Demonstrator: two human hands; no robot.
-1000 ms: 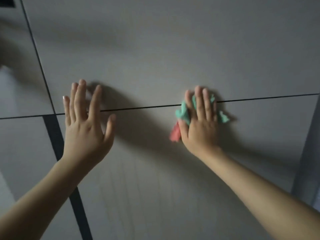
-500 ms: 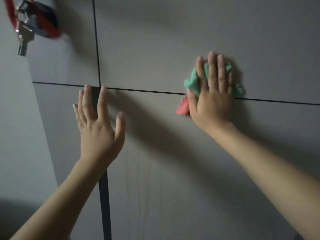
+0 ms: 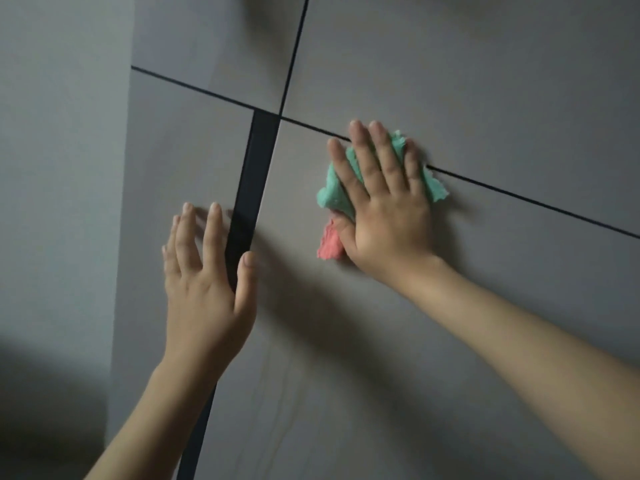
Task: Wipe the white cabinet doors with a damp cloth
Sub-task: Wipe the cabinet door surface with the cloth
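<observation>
Cloth [image 3: 334, 194], green with a pink corner, now sits lower against the cabinet doors than half a second ago: then it lay mostly above the dark horizontal seam [image 3: 519, 197], now most of it lies just below, on the lower right door [image 3: 450, 341], with only its top edge crossing the seam. The right hand [image 3: 384, 209] presses it flat with straight, spread fingers, at about 1 o'clock from centre. The left hand [image 3: 204, 275], fingers straight and holding nothing, is held flat at the lower left door at 9 o'clock, thumb across the black vertical strip [image 3: 249, 195]; actual contact is unclear. The keys seen earlier at the upper left are out of view. The downward shift suggests a stroke carrying the wipe onto the lower door, most of which looks still undone.
</observation>
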